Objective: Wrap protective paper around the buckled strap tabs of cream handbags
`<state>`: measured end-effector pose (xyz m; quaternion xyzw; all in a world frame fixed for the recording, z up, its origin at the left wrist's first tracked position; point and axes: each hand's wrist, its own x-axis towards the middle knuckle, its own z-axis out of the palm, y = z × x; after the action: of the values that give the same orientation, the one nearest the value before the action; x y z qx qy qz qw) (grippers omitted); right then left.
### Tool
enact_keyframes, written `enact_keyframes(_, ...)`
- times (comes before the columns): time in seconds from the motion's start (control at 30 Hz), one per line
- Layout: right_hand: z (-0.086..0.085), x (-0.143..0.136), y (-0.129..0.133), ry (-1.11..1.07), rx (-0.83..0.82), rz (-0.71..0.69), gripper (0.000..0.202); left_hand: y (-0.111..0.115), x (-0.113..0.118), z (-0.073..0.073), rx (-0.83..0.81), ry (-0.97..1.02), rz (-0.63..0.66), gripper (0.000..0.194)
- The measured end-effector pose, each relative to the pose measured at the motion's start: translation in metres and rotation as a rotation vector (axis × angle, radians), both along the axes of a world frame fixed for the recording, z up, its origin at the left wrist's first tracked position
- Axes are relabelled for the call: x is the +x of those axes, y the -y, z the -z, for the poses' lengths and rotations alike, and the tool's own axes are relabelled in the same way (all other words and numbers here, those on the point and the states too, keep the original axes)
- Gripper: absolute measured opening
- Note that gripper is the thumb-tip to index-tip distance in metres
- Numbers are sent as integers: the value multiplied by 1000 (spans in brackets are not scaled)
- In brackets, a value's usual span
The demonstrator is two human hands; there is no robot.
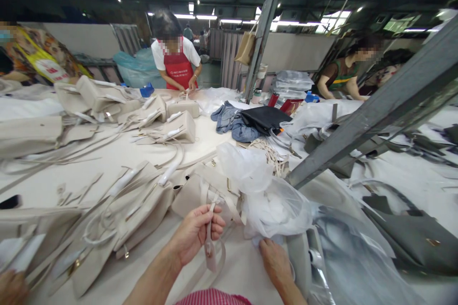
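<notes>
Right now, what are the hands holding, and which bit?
The left hand pinches a beige bag strap near its top end. The right hand grips the bottom edge of a clear plastic bag.

The beige handbag (200, 190) looks matt, perhaps leather (grain unclear); the plastic bag (272, 200) is glossy, translucent.

Two co-workers, one in a red apron (178, 67) and one in green (341, 78), one denim cloth (232, 124), one slanting grey beam (375, 114)
</notes>
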<state>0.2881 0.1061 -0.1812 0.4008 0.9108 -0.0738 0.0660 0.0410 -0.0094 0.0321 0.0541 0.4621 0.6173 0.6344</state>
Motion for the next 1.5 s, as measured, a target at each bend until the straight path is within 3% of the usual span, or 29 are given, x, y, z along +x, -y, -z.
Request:
enact_keyframes(0.27, 2, 11, -13, -57, -86, -67, 28, -3, 0, -2, -15, 16, 4, 17)
enact_keyframes(0.37, 0, 9, -9, -67, -89, -101, 38, -4, 0, 0, -11, 21, 3, 19)
enact_keyframes(0.53, -1, 4, -9, -48, -115, -93, 30, -5, -2, 3, -24, 28, 2, 17)
enact_keyframes(0.87, -15, 8, -28, -92, -280, 16, 21, -9, -4, 3, -12, 42, 16, 17)
enact_keyframes(1.03, -22, 13, -31, -202, -406, 27, 31, -6, -9, 5, -5, -2, 53, 23)
enact_keyframes(1.23, -42, 21, -39, -335, -484, 195, 31, -4, -11, 1, -48, -142, 111, 25)
enact_keyframes(1.3, -58, 18, -34, -485, -639, 302, 35, -4, -12, -1, -59, -156, 117, 24)
enact_keyframes(1.43, -106, 2, -12, -892, -1235, 522, 38, -4, -12, -5, -39, -57, 116, 13)
enact_keyframes(1.5, -128, -10, -1, -961, -1413, 566, 39, -5, -12, -9, -2, 45, 95, 9)
